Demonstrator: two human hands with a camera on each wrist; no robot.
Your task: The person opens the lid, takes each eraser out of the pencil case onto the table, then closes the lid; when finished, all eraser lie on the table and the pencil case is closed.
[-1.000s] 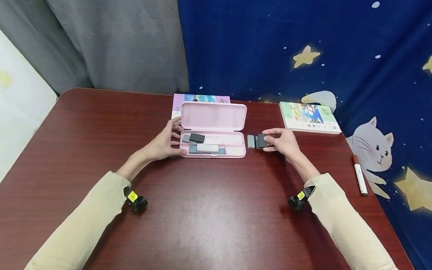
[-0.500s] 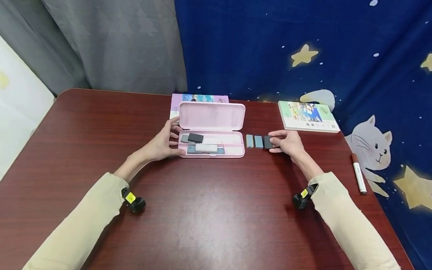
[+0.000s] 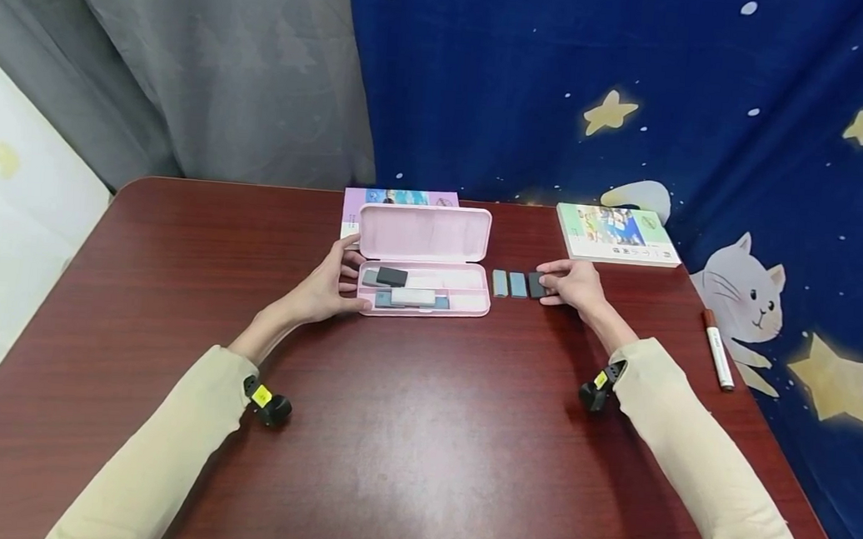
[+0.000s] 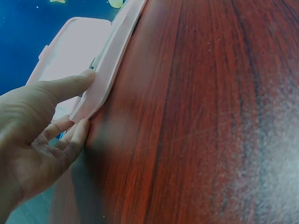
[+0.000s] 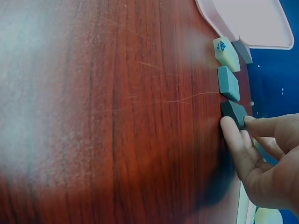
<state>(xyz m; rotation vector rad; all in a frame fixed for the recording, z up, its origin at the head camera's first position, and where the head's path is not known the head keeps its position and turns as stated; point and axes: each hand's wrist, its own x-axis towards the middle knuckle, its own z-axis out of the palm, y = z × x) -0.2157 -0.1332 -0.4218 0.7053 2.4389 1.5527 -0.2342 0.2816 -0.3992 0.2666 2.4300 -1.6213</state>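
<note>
An open pink pencil case (image 3: 467, 304) lies on the table, lid raised. My left hand (image 3: 325, 283) holds its left end, thumb over the front edge (image 4: 86, 91) and fingers around the end. Inside are a dark eraser (image 3: 392, 277), a grey block, a white eraser (image 3: 413, 297) and a bluish strip beneath it. Right of the case, a row of erasers stands on the table: a pale one with a blue mark (image 5: 227, 55), a blue-grey one (image 5: 228, 84) and a black one (image 5: 233, 113). My right hand (image 3: 576, 286) pinches the black one at the row's right end.
A purple-covered book (image 3: 353, 206) lies behind the raised lid. At the back right is a green-covered book (image 3: 620, 235). A marker with a brown cap (image 3: 719, 350) lies near the right table edge. Curtains (image 3: 490, 81) hang behind the table.
My right hand has moved slightly right with the black eraser, which now sits apart from the blue-grey one. The left hand stays on the pencil case.
</note>
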